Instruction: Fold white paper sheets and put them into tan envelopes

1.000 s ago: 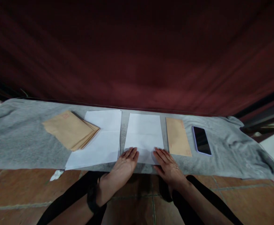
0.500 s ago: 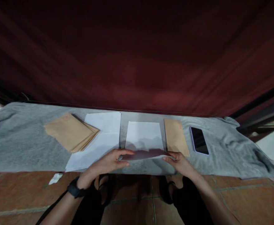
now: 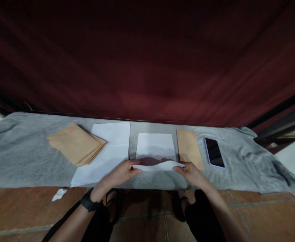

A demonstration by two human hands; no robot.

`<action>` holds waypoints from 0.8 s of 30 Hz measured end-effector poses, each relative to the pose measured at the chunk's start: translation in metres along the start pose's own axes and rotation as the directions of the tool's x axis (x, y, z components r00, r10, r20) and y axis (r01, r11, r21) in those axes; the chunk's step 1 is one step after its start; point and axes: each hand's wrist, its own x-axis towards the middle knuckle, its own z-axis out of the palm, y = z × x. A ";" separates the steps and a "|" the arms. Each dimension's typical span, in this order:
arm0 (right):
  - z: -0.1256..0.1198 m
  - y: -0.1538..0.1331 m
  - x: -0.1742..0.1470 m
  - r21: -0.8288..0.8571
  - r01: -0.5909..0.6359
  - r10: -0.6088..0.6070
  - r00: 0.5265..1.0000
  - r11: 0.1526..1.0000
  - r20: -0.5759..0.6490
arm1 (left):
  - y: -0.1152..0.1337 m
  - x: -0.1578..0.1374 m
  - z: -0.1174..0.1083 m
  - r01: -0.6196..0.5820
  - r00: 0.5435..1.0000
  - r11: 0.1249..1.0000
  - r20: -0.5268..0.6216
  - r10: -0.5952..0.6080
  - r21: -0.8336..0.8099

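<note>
1. Lifted since a second ago, when it lay flat: the near edge of the white sheet (image 3: 155, 144), lower centre of the frame, now curled up into a strip.
2. Left hand (image 3: 124, 172), lower centre-left — thumb and fingers nearly closed, pinching the strip's left end; a black watch (image 3: 89, 202) circles the wrist.
3. Right hand (image 3: 191, 173), lower centre-right — likewise nearly closed, on the strip's right end.
4. Just right of the sheet lies a single envelope (image 3: 190, 148), then a phone (image 3: 214, 153).
5. Left of centre, fanned brown envelopes (image 3: 75, 143) overlap some white paper (image 3: 116, 154).
6. Grey cloth (image 3: 243, 161) spreads beneath, across the frame.
</note>
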 end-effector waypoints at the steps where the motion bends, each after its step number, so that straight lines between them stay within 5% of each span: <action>1: 0.000 -0.001 0.002 0.026 -0.034 0.035 0.999 0.999 -0.023 | -0.001 0.002 0.000 0.029 0.999 0.999 -0.032 -0.030 -0.030; 4: 0.000 -0.007 0.011 0.155 -0.078 0.095 0.990 0.985 -0.103 | 0.001 0.009 -0.003 0.015 0.990 0.989 -0.140 -0.036 -0.149; 8: -0.003 -0.016 0.020 0.294 0.012 0.079 0.952 0.956 -0.295 | 0.006 0.020 -0.007 -0.049 0.963 0.984 -0.269 0.001 -0.174; 18: -0.027 -0.053 0.032 0.506 0.437 0.072 0.700 0.743 -0.710 | 0.034 0.025 -0.005 -0.181 0.863 0.950 -0.504 0.029 -0.255; 20: -0.033 -0.062 0.034 0.532 0.478 0.060 0.703 0.699 -0.709 | 0.047 0.020 -0.005 -0.213 0.855 0.913 -0.518 0.002 -0.349; 24: -0.034 -0.063 0.043 0.615 0.408 0.077 0.790 0.675 -0.608 | 0.057 0.021 -0.004 -0.229 0.846 0.798 -0.520 -0.120 -0.558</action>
